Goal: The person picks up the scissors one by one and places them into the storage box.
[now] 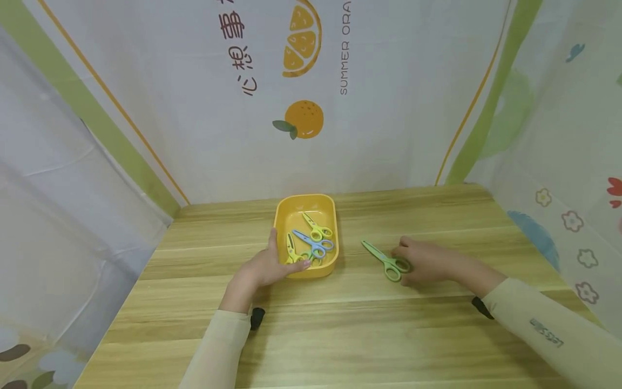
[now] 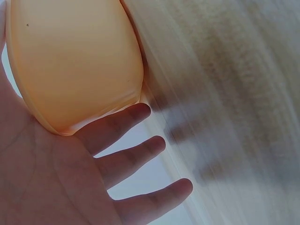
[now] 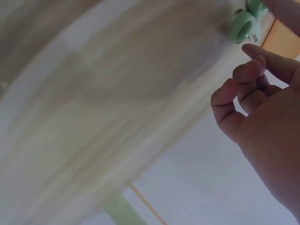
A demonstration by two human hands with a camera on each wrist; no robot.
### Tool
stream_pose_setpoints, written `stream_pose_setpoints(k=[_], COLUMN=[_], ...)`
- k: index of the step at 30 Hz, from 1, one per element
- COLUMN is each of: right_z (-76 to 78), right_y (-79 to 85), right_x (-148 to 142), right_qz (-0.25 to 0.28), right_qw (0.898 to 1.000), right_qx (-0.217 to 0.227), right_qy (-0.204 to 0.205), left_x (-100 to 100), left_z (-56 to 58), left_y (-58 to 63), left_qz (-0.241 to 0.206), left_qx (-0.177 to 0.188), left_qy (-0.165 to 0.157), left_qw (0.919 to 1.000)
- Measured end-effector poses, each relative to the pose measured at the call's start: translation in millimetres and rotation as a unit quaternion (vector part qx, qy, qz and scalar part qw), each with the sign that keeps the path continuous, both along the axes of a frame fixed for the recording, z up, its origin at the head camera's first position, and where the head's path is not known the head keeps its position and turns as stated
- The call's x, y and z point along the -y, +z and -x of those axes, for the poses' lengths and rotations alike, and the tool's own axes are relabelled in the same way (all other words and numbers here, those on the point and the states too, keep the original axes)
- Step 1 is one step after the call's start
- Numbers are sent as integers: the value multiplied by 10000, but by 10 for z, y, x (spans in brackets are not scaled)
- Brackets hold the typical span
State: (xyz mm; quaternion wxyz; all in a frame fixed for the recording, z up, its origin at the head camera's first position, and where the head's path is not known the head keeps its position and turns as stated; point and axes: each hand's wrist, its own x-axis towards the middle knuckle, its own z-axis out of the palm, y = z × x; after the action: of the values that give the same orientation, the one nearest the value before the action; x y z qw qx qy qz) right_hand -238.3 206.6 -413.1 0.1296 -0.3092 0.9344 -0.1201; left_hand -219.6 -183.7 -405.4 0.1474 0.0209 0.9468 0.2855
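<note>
A yellow plastic bin (image 1: 330, 268) stands on the table with several scissors inside: blue ones (image 1: 316, 246), yellow ones and a partly covered green pair. My left hand (image 1: 262, 268) grips its near left corner, thumb over the rim and fingers along the outer side. In the left wrist view, three fingers (image 2: 154, 183) are spread beside the bin's wall (image 2: 79, 61). To the right of the bin, green scissors (image 1: 389, 263) lie on the table, blades toward the back left. My right hand (image 1: 427, 262) is at their handles, fingers partly bent, thumb and forefinger apart.
The wood-grain table (image 1: 320, 335) ends at the back against a white printed curtain (image 1: 379, 140). More curtain hangs along the left and right sides. Black wrist straps (image 1: 256, 319) show beneath both wrists.
</note>
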Motion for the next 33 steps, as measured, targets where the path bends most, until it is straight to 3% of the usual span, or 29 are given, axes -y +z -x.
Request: stream_pose_setpoints(k=[4,10,16,33], right_z=[-15,-96,-218,-286], right_y=[-40,-132,-218,-324], right_x=[-13,28,50,72], right_qz=[43,-245,16,244], right_qw=[9999,9980,9953,9875], right_qx=[43,-427,-784,-1526], right_qy=[-130,-390,-567,-313], left_x=[3,-1,1,3], left_z=[5,18,3,-22], left_y=[4,2,-11,-2], left_qz=[-2,-63,-34,-12], left_qx=[-52,-38,2,-24], left_qy=[30,28,39,15], left_qw=[10000,10000,10000,10000])
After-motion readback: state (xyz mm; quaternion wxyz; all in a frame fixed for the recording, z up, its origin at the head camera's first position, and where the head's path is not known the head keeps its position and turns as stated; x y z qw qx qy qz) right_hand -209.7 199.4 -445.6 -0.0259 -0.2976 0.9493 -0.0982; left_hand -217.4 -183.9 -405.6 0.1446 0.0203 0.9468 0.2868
